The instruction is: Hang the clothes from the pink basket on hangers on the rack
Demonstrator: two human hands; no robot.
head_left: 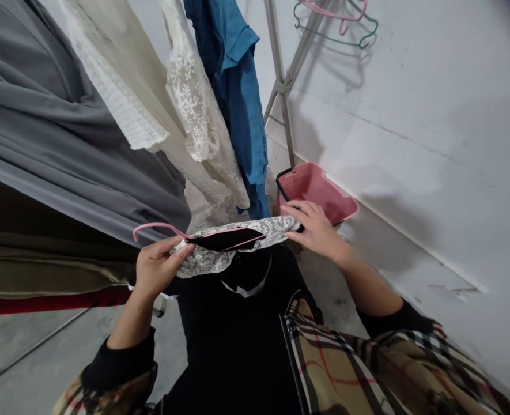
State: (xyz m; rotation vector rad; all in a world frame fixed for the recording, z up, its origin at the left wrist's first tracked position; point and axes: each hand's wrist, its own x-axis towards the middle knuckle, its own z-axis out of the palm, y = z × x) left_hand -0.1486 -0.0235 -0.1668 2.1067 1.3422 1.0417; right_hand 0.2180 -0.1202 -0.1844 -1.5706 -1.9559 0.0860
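A white lace garment [207, 264] is stretched between my hands in front of my body. A pink hanger [157, 225] runs through its neck opening, with the hook sticking out to the left. My left hand [154, 266] is closed on the hanger near the base of its hook, the thumb over the lace edge. At the garment's other end, my right hand [315, 229] pinches the lace between thumb and fingers. Black cloth shows through the neck opening. The hanger's right end is hidden inside the lace.
A pink basket [339, 199] stands on the floor by the white wall. White lace clothes [189, 98], a blue garment [241, 109] and grey cloth [64, 127] hang ahead and left. Beyond are a metal rack leg [286, 109] and a green hanger [332, 38].
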